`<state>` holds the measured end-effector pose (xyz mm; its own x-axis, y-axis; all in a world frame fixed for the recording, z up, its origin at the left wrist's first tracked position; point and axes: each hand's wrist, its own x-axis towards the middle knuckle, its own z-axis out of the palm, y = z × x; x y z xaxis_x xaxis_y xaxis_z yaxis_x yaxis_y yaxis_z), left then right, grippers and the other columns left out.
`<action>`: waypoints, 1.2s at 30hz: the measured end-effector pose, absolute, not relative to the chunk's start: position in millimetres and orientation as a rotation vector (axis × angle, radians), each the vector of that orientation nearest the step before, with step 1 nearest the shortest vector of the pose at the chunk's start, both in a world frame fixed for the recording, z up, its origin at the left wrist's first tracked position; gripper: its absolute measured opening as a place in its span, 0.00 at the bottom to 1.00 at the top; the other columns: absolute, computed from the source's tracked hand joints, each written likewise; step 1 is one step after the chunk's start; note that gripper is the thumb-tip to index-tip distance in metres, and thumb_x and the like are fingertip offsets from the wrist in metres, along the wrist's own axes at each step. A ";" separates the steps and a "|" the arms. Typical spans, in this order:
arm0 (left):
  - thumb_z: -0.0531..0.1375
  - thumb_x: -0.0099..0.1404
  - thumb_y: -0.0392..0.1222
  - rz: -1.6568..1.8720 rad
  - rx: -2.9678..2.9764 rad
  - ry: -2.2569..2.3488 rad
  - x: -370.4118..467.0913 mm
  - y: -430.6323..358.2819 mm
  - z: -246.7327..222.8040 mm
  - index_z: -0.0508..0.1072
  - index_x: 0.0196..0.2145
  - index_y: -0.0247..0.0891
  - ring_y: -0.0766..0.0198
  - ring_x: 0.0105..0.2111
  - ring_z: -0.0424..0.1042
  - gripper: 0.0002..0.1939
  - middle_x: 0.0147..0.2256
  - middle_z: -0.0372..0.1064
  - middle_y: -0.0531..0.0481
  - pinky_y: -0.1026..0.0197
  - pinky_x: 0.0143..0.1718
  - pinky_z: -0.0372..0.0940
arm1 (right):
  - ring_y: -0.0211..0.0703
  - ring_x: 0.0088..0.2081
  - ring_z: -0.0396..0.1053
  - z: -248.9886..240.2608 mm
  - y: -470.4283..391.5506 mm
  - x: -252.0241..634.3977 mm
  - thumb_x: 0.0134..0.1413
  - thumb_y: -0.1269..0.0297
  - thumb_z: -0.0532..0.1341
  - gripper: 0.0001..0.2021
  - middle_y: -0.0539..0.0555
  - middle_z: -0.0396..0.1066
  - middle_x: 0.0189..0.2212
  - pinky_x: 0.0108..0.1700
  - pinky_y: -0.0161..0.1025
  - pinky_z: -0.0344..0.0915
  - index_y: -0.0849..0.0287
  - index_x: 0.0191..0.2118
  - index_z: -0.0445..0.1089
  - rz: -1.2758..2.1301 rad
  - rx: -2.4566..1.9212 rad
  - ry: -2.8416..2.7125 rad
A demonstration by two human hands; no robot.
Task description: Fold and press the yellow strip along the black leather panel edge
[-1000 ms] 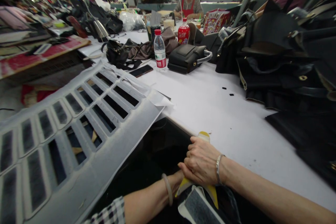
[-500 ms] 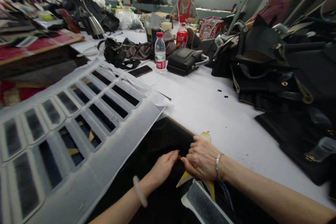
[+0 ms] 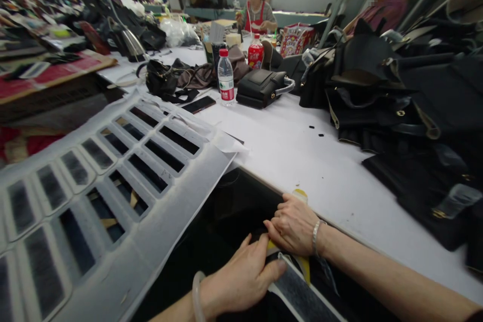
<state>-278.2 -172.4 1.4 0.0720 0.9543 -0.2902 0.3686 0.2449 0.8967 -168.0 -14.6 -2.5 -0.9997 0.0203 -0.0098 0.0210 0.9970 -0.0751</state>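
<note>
My left hand (image 3: 247, 274) rests low in the centre, fingers apart, its thumb lying on the top end of a dark strip with pale edges (image 3: 307, 294). Just right of it, my right hand (image 3: 294, 224) is closed at the table's edge, fingers curled over a yellow piece (image 3: 301, 194) that shows above and below the hand. Whatever lies beneath both palms is hidden, and the black material under them is too dark to make out.
A pale sheet with rectangular cut-outs (image 3: 143, 231) spans the left. On the white table (image 3: 271, 146) stand a water bottle (image 3: 226, 78), a phone (image 3: 198, 104) and a black bag (image 3: 260, 88). Black bags (image 3: 381, 105) pile up at right. A person (image 3: 260, 10) sits across.
My left hand has moved right and nearer to me, onto the dark strip, and its fingers have spread. My right hand stays closed by the table's edge. The view has shifted slightly.
</note>
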 end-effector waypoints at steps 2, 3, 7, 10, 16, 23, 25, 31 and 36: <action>0.51 0.72 0.49 0.679 1.336 1.520 -278.0 -170.6 5.0 0.62 0.60 0.34 0.46 0.58 0.62 0.24 0.55 0.66 0.36 0.40 0.66 0.45 | 0.41 0.22 0.61 -3.4 -15.7 -166.0 0.67 0.64 0.47 0.25 0.52 0.72 0.20 0.36 0.48 0.43 0.57 0.19 0.67 -0.121 0.080 3.136; 0.51 0.72 0.49 0.656 1.352 1.533 -277.6 -169.8 6.4 0.64 0.58 0.34 0.46 0.57 0.64 0.22 0.53 0.68 0.36 0.39 0.65 0.46 | 0.41 0.22 0.61 -3.5 -16.4 -164.9 0.67 0.64 0.47 0.25 0.52 0.72 0.20 0.37 0.48 0.44 0.57 0.19 0.67 -0.121 0.104 3.136; 0.49 0.73 0.48 0.581 1.430 1.567 -276.6 -168.8 6.9 0.67 0.53 0.33 0.46 0.56 0.65 0.19 0.51 0.68 0.36 0.36 0.64 0.48 | 0.41 0.22 0.62 -0.9 -19.8 -161.4 0.68 0.64 0.47 0.25 0.52 0.72 0.19 0.37 0.48 0.45 0.57 0.19 0.67 -0.117 0.181 3.129; 0.49 0.73 0.48 0.575 1.483 1.568 -277.3 -169.1 3.3 0.65 0.55 0.34 0.48 0.56 0.65 0.20 0.53 0.68 0.38 0.36 0.65 0.45 | 0.42 0.22 0.64 0.9 -23.0 -159.6 0.68 0.64 0.46 0.26 0.51 0.72 0.19 0.38 0.48 0.46 0.57 0.19 0.68 -0.119 0.226 3.121; 0.45 0.74 0.46 0.535 1.559 1.534 -274.6 -167.0 -0.9 0.66 0.51 0.35 0.51 0.53 0.68 0.17 0.48 0.70 0.41 0.33 0.65 0.43 | 0.43 0.24 0.66 -4.2 -31.0 -148.8 0.69 0.64 0.45 0.26 0.51 0.73 0.21 0.39 0.49 0.46 0.57 0.20 0.68 -0.130 0.399 3.087; 0.45 0.75 0.54 0.587 1.420 1.366 -280.1 -164.2 -0.2 0.65 0.56 0.40 0.50 0.56 0.65 0.22 0.52 0.69 0.43 0.34 0.66 0.37 | 0.45 0.26 0.69 -1.7 -47.8 -135.4 0.70 0.64 0.44 0.28 0.53 0.74 0.22 0.40 0.49 0.46 0.57 0.21 0.71 -0.150 0.633 2.994; 0.46 0.73 0.59 0.718 1.229 1.212 -283.2 -161.3 -5.9 0.68 0.56 0.41 0.52 0.57 0.64 0.25 0.52 0.69 0.45 0.42 0.66 0.43 | 0.46 0.26 0.70 -0.6 -52.6 -133.5 0.70 0.64 0.43 0.29 0.54 0.74 0.21 0.40 0.49 0.47 0.57 0.20 0.71 -0.150 0.709 2.968; 0.54 0.65 0.52 0.932 0.894 1.130 -285.2 -147.8 -28.3 0.76 0.34 0.33 0.59 0.37 0.65 0.19 0.34 0.71 0.48 0.58 0.44 0.61 | 0.49 0.29 0.72 -0.1 -63.2 -129.1 0.71 0.62 0.42 0.30 0.54 0.76 0.24 0.44 0.52 0.47 0.57 0.23 0.73 -0.153 0.810 2.908; 0.56 0.52 0.43 0.883 0.882 1.119 -288.7 -140.6 -19.7 0.69 0.22 0.34 0.67 0.25 0.52 0.09 0.22 0.58 0.55 0.62 0.29 0.49 | 0.50 0.29 0.72 2.0 -66.9 -127.3 0.71 0.64 0.41 0.29 0.55 0.76 0.25 0.43 0.52 0.47 0.57 0.23 0.73 -0.173 0.848 2.871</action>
<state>-288.7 -140.6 -19.7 0.2008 0.9120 -0.3577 -0.1351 0.3875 0.9119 -127.3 -66.9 2.0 -0.8306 0.5304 -0.1693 0.5469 0.8343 -0.0696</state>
